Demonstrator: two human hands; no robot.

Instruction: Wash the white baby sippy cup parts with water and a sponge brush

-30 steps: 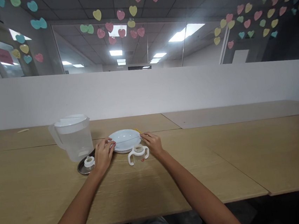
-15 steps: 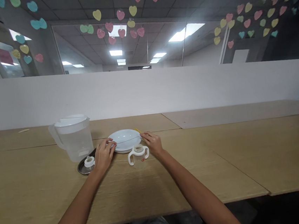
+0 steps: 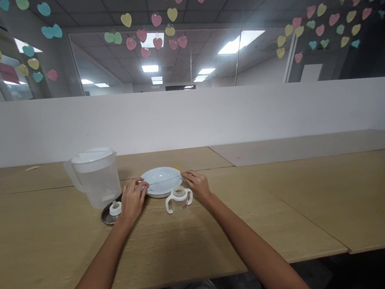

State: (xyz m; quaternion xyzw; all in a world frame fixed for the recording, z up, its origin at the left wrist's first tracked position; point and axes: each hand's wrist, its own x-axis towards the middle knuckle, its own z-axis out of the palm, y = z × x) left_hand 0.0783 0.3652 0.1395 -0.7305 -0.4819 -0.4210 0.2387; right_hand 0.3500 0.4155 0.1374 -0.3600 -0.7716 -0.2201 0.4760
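Observation:
My left hand and my right hand each pinch one end of a thin straight rod held level across a white plate. The rod looks like a slim wire or brush stem; I cannot make out which. Just in front of the plate stands a small clear baby cup with two white handles and no lid. Its white cap rests on a small dark metal dish beside my left hand.
A clear plastic pitcher with a white lid stands left of the plate, holding water. A yellow item peeks out behind the plate. A white partition runs along the far edge of the wooden table.
Almost nothing: both hands stay pinched on the rod over the plate. The view has shifted very slightly.

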